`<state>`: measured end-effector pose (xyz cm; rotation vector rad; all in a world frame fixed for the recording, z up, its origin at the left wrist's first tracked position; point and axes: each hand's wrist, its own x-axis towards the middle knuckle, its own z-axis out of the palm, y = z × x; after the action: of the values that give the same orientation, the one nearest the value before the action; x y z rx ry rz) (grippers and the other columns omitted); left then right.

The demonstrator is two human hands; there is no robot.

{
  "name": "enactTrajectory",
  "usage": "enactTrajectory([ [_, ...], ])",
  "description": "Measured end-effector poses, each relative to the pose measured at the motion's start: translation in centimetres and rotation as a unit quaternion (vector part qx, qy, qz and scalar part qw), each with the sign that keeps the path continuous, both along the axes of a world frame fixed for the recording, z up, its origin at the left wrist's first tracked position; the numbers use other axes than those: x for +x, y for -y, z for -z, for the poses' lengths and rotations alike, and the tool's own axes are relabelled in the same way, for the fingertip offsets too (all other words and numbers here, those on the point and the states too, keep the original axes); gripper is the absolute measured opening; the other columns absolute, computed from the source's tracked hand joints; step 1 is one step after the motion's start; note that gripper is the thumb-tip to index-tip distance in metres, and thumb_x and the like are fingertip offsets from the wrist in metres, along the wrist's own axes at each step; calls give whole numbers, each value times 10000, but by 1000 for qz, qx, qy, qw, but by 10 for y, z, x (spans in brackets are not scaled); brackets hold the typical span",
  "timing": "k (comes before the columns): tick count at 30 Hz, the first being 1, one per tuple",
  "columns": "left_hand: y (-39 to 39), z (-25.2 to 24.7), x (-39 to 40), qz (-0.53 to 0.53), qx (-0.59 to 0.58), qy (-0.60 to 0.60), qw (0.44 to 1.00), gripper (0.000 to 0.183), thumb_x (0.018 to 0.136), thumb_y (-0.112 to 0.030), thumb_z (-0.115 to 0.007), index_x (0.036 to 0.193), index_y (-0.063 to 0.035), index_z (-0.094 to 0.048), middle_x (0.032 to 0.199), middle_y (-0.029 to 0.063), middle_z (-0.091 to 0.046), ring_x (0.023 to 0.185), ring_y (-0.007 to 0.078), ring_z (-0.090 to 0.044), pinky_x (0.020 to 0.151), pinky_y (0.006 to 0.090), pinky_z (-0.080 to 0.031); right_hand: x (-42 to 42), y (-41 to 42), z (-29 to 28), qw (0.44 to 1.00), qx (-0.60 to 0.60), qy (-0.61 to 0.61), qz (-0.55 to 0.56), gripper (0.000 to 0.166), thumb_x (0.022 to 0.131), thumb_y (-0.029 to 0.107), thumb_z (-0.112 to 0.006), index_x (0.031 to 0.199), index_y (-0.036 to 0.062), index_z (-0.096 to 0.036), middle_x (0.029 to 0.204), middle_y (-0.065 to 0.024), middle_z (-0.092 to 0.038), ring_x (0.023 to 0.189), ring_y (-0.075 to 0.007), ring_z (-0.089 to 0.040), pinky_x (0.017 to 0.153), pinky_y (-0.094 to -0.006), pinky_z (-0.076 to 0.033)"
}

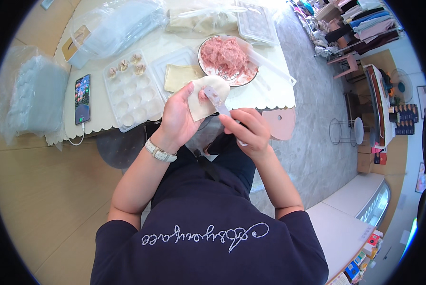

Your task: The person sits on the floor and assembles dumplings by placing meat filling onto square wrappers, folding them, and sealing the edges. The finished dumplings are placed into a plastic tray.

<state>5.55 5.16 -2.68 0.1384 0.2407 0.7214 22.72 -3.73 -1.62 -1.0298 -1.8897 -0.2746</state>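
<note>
My left hand [179, 115] holds a thin dough wrapper [213, 85] across its palm and fingers, with the thumb on its edge. A small dab of pink minced meat [202, 95] lies on the wrapper. In my right hand [250, 130] is a pale plastic spatula [217, 100], its tip touching the meat. Just beyond my left hand lies a stack of square wrappers [177, 76]. Behind it, a dark-rimmed plate [238, 81] carries a mound of minced meat [223, 55] and a larger white utensil [270, 66]. A clear tray [132, 101] with round hollows holds several folded dumplings [137, 64].
A charging smartphone [83, 99] lies left of the tray. Bagged plastic trays [36, 96], a tissue box [75, 46] and wrapped packets [202, 19] surround the work area. A lidded clear container [256, 23] is at the back right. A pink stool [279, 123] stands by the table's scalloped edge.
</note>
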Motion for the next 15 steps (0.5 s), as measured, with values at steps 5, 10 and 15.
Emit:
enactTrajectory([
  [5,-2,-8,-10,-17,-43,-36,998,465,1054,-240,-235,1345,90,-384,1089,107,-579,1015,182,-577,1040,401,-429,2,13,-1,1000,1,17,-23,305,649,60,-748,950,30,-712,772,-55,-589,626,-200,-589,527,-289,-483],
  [10,-6,15,-12,18,45,190,981,481,1051,-247,-222,1363,90,-366,1259,169,-555,1180,258,-548,1067,427,-403,-10,8,-9,999,23,-35,-19,313,654,61,-749,964,32,-708,798,-65,-598,656,-206,-603,545,-292,-491],
  [15,9,-35,-3,-39,12,-170,985,478,1050,-246,-224,1355,88,-380,1348,199,-510,1259,297,-503,1090,453,-378,-15,3,3,997,-53,-24,-52,357,640,64,-756,993,49,-700,835,-48,-603,721,-205,-612,601,-301,-509],
])
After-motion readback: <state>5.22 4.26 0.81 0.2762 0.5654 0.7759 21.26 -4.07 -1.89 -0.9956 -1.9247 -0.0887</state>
